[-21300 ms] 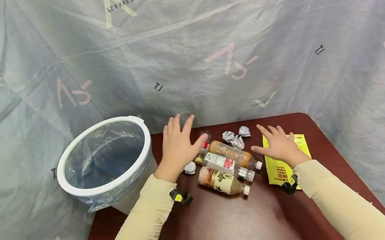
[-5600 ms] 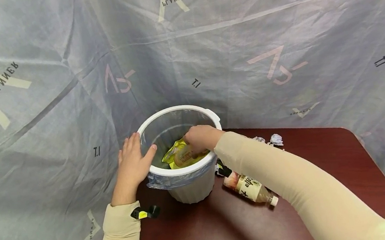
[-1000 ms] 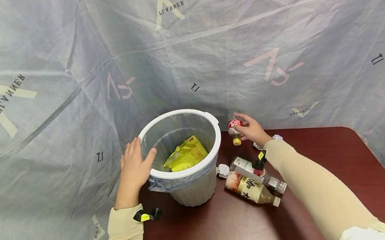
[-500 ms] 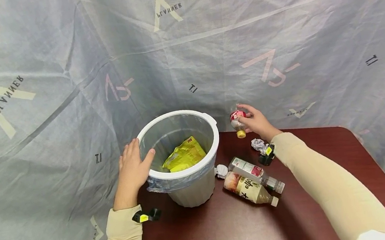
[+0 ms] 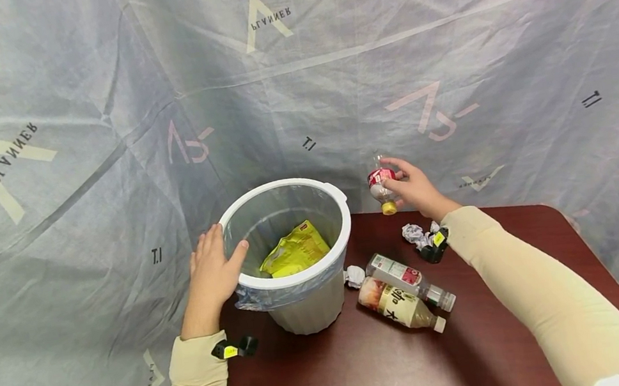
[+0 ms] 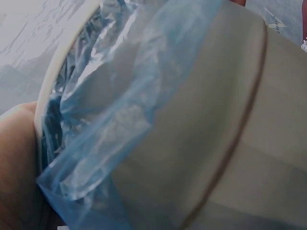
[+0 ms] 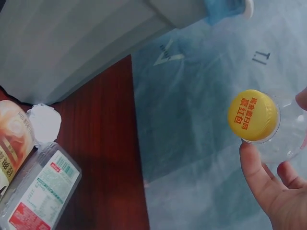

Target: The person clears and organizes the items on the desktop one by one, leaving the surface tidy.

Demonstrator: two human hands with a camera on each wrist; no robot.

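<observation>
My right hand [image 5: 422,191] grips a small clear plastic bottle [image 5: 380,178] with a red label, cap down, above the table's back edge. Its yellow cap [image 7: 252,115] faces the right wrist camera. My left hand [image 5: 213,281] rests at the left side of the trash bin's white rim [image 5: 343,234], fingers extended. The bin is lined with a clear bluish bag [image 6: 129,115], folded over the rim. A yellow packet [image 5: 296,250] lies inside it. Right of the bin, a clear labelled bottle [image 5: 400,272] and a cream-labelled bottle [image 5: 395,303] lie side by side.
A crumpled paper ball [image 5: 354,276] lies by the bin's foot. More crumpled paper [image 5: 416,234] lies farther back, partly behind the right wrist strap. A grey printed sheet [image 5: 297,91] hangs behind the dark red table [image 5: 356,380].
The yellow packet and the orange-labelled bottle have gone from the table into the bin, which now stands nearer the bottles. Over the last second the right hand has raised the red-labelled bottle slightly.
</observation>
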